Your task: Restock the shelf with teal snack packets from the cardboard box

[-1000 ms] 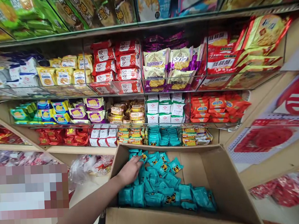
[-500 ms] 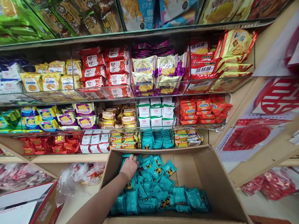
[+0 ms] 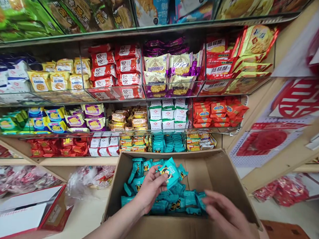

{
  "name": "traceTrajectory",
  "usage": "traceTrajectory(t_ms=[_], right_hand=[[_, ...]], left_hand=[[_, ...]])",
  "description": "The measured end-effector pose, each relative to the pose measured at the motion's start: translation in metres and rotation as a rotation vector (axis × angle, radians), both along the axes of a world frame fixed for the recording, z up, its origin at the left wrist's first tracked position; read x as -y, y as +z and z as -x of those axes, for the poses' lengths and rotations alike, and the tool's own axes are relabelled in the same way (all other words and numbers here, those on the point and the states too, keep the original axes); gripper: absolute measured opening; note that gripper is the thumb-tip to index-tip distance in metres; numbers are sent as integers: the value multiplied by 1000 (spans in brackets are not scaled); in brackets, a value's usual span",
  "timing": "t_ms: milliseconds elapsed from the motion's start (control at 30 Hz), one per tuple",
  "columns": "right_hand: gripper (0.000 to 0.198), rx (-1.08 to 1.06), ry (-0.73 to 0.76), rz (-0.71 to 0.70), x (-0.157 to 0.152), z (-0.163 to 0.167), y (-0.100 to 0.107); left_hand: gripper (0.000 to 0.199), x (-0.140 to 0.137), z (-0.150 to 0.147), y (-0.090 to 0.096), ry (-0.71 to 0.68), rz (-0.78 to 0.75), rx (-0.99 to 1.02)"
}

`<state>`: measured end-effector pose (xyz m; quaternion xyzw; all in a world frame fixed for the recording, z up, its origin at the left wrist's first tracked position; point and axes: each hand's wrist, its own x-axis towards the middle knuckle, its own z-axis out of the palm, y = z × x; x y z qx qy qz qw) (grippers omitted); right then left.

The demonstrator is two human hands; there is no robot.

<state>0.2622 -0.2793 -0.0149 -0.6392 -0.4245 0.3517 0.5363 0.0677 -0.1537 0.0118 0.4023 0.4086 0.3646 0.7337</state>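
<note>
A teal snack packet with a black-and-yellow round emblem is pinched between the thumb and fingers of my left hand. It is tilted, above the pile of similar teal packets in an open cardboard box. My right hand is over the box's near right side, slightly blurred, its fingers stretched out and apart with nothing visible in them. Part of the pile is hidden beneath my left hand and forearm.
Behind the box rise glass-fronted shelves of wrapped biscuits, with teal packets in one bottom compartment. A red-and-white carton and plastic bags lie at left. A wooden shelf upright stands at right.
My left hand has come back from the box's far left corner, now holding a teal packet over the pile. My right hand has come into view at the right.
</note>
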Motion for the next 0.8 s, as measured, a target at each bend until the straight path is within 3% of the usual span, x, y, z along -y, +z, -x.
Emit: traceTrajectory(t_ms=[67, 133, 300, 467, 567, 667, 733, 800], right_hand=[[57, -199, 132, 24, -26, 22, 4], [60, -262, 159, 17, -48, 37, 9], [38, -212, 267, -24, -57, 43, 6], [36, -56, 376, 42, -62, 31, -9], [34, 274, 243, -57, -91, 11, -2], [27, 660, 108, -124, -135, -7, 14], [26, 817, 151, -24, -168, -13, 20], [27, 883, 205, 106, -202, -12, 19]], left_hand=[[51, 11, -9, 5, -9, 37, 58], [49, 17, -12, 8, -52, 50, 79], [38, 18, -3, 0, -126, -139, -40], [39, 9, 11, -18, -185, -341, -219], [35, -19, 33, -9, -142, -724, -545], [24, -68, 64, 5, -38, -1119, -980], [29, -100, 83, 8, 29, -1161, -1281], [37, -124, 97, 4, 10, -1117, -1461]])
